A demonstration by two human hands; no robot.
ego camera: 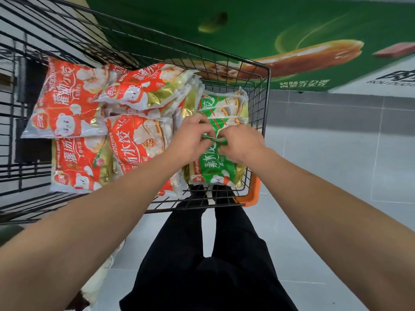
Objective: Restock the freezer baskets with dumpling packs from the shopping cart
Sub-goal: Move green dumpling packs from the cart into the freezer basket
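In the black wire shopping cart (258,113) we see red dumpling packs (67,102) piled across the left and middle, with green dumpling packs (221,169) stacked at the right end. Our left hand (190,136) and right hand (241,142) meet over the green stack, fingers pinched together on the topmost green pack's wrapper

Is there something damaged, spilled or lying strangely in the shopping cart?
No damage or spill shows. The red packs lie loosely, overlapping at different angles, in the cart. Both hands, left hand and right hand, pinch a green pack, crumpling its wrapper.
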